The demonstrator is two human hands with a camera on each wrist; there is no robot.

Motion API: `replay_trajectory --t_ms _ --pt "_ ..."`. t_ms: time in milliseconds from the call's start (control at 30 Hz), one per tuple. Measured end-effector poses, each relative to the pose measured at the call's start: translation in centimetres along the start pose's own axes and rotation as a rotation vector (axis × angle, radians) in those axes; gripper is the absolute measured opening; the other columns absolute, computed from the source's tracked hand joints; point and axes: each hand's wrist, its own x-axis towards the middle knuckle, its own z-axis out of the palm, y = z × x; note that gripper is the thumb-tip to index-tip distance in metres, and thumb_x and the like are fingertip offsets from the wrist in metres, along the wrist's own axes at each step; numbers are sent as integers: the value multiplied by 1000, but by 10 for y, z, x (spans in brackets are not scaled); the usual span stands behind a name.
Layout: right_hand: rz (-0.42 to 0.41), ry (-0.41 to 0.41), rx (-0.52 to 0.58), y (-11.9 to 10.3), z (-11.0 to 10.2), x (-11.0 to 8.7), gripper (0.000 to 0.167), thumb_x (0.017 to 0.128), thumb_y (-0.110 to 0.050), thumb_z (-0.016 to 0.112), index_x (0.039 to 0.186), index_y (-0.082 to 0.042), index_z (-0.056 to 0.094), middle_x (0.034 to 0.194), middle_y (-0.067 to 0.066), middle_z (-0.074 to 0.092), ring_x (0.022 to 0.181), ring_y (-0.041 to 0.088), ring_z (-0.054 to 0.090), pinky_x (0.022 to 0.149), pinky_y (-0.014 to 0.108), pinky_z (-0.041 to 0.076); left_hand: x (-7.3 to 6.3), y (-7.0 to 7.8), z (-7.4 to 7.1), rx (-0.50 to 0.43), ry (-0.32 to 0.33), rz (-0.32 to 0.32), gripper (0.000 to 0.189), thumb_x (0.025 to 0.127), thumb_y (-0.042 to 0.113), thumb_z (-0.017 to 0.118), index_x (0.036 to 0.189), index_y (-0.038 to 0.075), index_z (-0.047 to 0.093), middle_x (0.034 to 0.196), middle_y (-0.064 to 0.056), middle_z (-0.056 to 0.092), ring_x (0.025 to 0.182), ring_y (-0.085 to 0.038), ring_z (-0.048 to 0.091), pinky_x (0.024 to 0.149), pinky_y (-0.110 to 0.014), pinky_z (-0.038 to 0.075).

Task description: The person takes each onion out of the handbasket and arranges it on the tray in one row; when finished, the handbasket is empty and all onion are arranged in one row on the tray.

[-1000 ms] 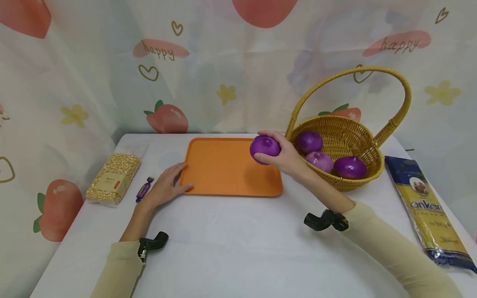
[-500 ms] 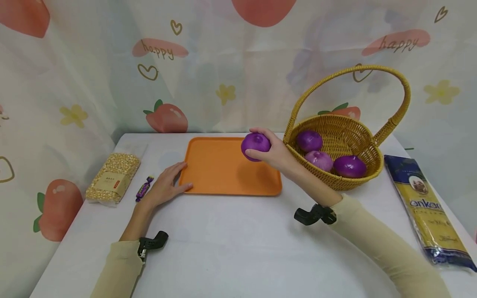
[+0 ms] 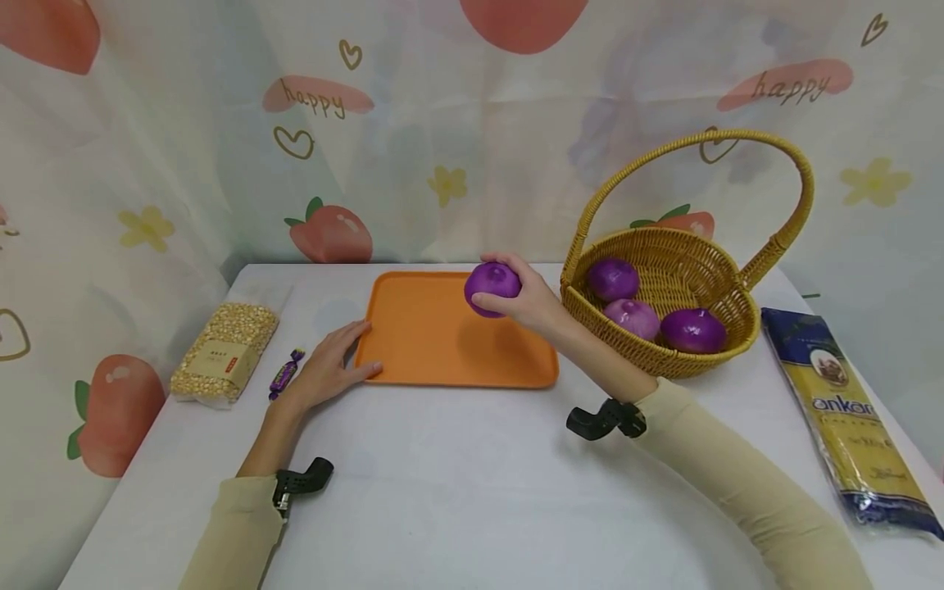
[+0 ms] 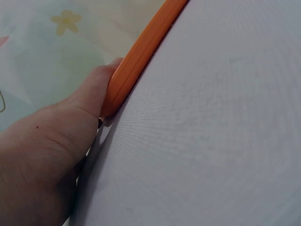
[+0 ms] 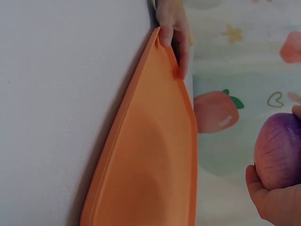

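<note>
My right hand (image 3: 531, 303) grips a purple onion (image 3: 490, 288) between thumb and fingers, raised over the right half of the orange tray (image 3: 420, 328). In the right wrist view the onion (image 5: 280, 150) shows a paler, streaked side. My left hand (image 3: 332, 370) rests at the tray's left edge, its fingertips touching the rim and its thumb over the front left corner. The left wrist view shows that thumb against the tray's rim (image 4: 141, 56); the other fingers are hidden there. Several onions, including a paler one (image 3: 632, 319), lie in the wicker basket (image 3: 682, 246) right of the tray.
A bag of corn kernels (image 3: 229, 348) and a purple wrapped candy (image 3: 284, 377) lie left of my left hand. To the right of the basket lies a blue and gold pasta packet (image 3: 848, 418). The basket's tall handle (image 3: 719, 138) arches upward. A patterned cloth (image 3: 472, 164) hangs behind the table.
My right hand has carried the onion leftward, away from the basket and further over the tray. My left hand and the tray stay where they were.
</note>
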Motion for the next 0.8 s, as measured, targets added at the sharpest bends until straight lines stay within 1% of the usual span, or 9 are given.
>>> replay_trajectory --t_ms 200,400,800 --pt "19 24 -32 -3 7 4 62 84 -31 75 139 -24 47 145 8 47 130 34 48 103 50 48 0 0 0 1 1 4 80 87 38 71 151 9 33 157 -19 31 146 -39 25 119 -59 21" --pt "54 14 -18 -7 12 9 60 85 -33 74 138 -27 46 146 8 44 131 33 47 104 50 48 0 0 0 3 2 10 80 87 38 71 151 8 33 157 -19 31 146 -39 25 119 -59 21" --pt "43 25 23 -8 21 19 61 85 -30 73 140 -23 45 145 8 45 131 32 46 104 49 48 0 2 0 -3 0 -2 80 87 39 71 151 9 33 157 -19 30 146 -39 25 119 -59 21"
